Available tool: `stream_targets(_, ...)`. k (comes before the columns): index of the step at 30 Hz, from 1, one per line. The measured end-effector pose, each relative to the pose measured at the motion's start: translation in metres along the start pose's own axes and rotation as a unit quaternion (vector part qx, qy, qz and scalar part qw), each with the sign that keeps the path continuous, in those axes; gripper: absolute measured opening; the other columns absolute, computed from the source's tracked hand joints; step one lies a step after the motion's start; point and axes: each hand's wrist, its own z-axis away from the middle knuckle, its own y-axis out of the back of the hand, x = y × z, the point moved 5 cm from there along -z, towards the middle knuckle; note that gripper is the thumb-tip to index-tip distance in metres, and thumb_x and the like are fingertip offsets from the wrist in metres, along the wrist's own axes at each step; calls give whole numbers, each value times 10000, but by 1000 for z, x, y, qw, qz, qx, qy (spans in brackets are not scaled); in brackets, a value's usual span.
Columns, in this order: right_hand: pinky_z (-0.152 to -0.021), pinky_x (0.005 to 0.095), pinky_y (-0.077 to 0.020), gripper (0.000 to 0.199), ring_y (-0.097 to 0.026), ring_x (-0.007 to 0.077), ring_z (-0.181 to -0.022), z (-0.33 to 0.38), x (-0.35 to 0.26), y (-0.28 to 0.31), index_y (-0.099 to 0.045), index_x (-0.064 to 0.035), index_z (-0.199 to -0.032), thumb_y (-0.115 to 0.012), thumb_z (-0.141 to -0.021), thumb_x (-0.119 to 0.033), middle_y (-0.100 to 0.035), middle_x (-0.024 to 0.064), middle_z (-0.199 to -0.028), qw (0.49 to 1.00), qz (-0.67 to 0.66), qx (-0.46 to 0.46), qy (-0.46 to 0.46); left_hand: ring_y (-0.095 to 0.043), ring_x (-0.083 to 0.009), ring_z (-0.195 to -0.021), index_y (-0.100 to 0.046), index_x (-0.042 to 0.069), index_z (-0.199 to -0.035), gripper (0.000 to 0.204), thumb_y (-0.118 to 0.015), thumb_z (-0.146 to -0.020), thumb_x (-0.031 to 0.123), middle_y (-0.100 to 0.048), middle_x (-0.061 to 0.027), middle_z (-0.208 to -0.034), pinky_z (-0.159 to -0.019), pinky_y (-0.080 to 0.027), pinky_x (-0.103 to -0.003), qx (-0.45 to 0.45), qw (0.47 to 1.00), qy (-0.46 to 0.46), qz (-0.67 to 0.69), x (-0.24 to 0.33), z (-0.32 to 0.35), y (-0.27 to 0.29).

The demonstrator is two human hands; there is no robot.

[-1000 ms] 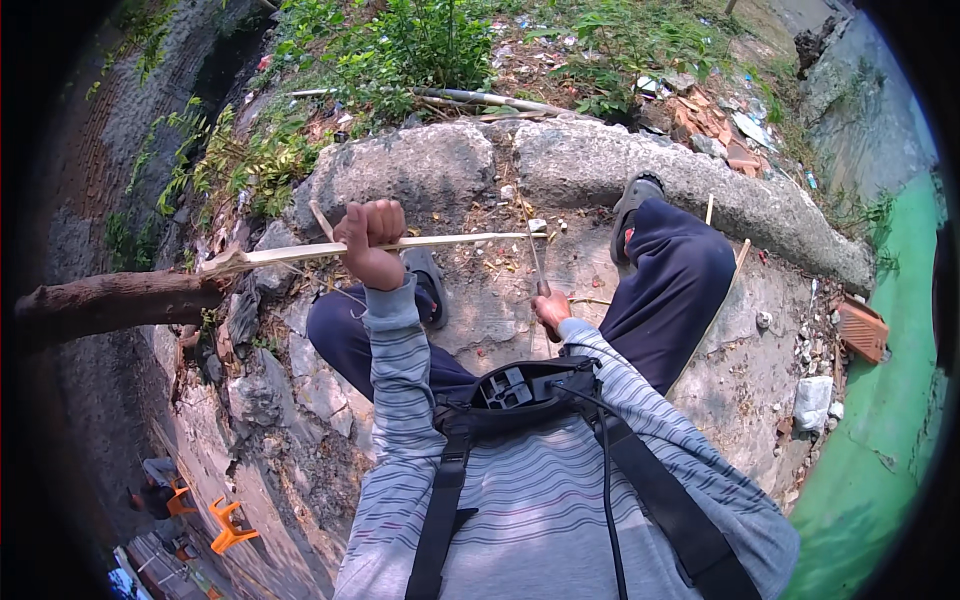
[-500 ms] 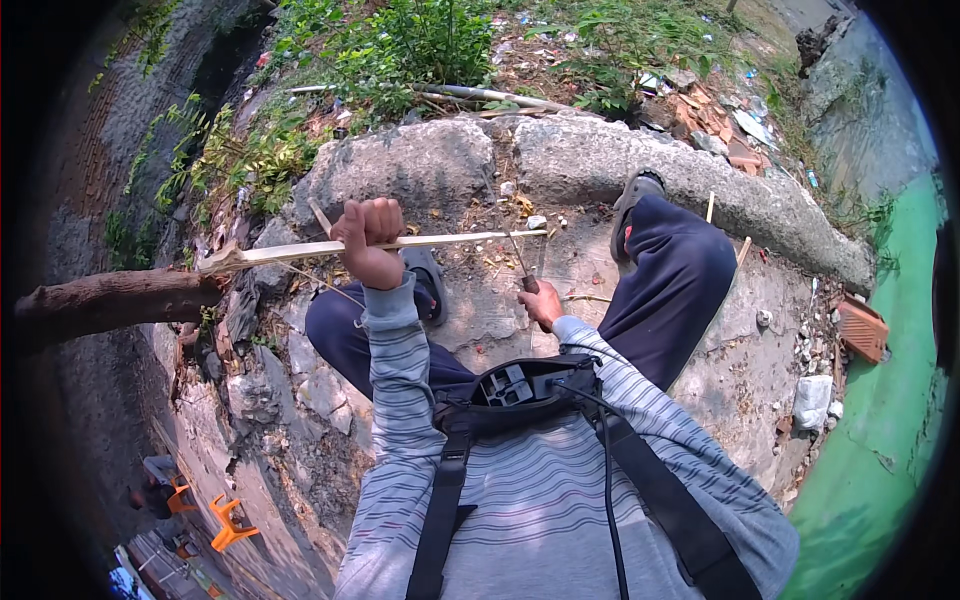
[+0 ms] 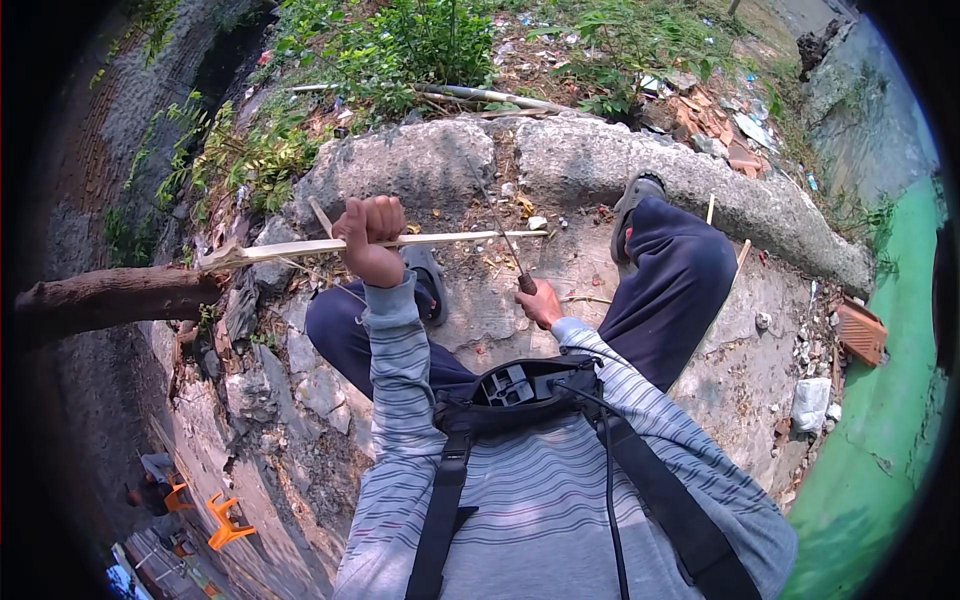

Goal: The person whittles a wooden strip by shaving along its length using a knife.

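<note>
My left hand (image 3: 372, 243) is closed in a fist around a long pale stripped stick (image 3: 455, 238), thumb uppermost. The stick lies roughly level across the view, with its thick, rough end to the left and its thin tip to the right. In my right hand (image 3: 541, 304) is a long thin knife (image 3: 510, 246), gripped by its brown handle. Its blade points away from me and a little left, crossing the stick near the thin tip. Whether the blade touches the stick I cannot tell.
A thick brown log (image 3: 120, 305) reaches in from the left to the stick's rough end. Beyond my feet runs a broken concrete kerb (image 3: 620, 160) with green plants (image 3: 425, 45) behind. At right are a terracotta block (image 3: 862, 332), a white lump (image 3: 811, 404) and green ground (image 3: 860, 480).
The knife blade has swung away from me and left, so more of its length shows beyond the stick. My left hand and the stick have hardly moved.
</note>
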Motion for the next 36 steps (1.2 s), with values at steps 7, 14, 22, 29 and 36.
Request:
stream_targets(7, -418, 324, -422, 193, -526, 145, -449, -8, 21, 4, -583, -10, -735, -674, -763, -178, -565, 47, -597, 998, 7, 3, -60, -175, -95, -452, -290, 109, -571, 529, -413, -1064, 259, -205, 33, -504, -429, -161, -298, 15, 1000, 3, 0, 3, 1, 8)
stream_targets(14, -373, 346, -416, 92, -519, 195, -392, -32, 87, 12, -600, 9, -776, -627, -758, -77, -518, 69, -575, 972, -127, 14, -196, -176, -93, -457, -291, 108, -575, 523, -401, -1068, 243, -215, 28, -509, -433, -161, -301, 0, 1000, -1, -7, 2, -2, -4)
stream_targets(22, -456, 353, -495, 175, -612, 198, -470, -30, 78, 13, -648, 9, -767, -685, -771, -162, -620, 99, -607, 983, 3, 36, -180, -186, -95, -455, -305, 102, -584, 514, -411, -1068, 238, -224, 27, -515, -429, -171, -298, 0, 1000, -8, -9, 1, 1, -2)
stream_targets(29, -413, 322, -439, 165, -552, 174, -451, -30, 79, 17, -627, 30, -817, -684, -780, -120, -573, 82, -619, 981, -19, 49, -184, -176, -100, -461, -281, 116, -573, 535, -402, -1068, 280, -216, 26, -514, -439, -166, -302, 2, 999, 3, -34, 2, -1, -8)
stream_targets(36, -420, 312, -409, 191, -512, 151, -445, -18, 47, 13, -556, -28, -776, -714, -815, -128, -530, 47, -596, 980, -96, 18, -175, -184, -93, -455, -301, 109, -589, 515, -422, -1066, 258, -221, 25, -519, -431, -169, -293, 8, 1000, -6, -21, 0, -2, -6)
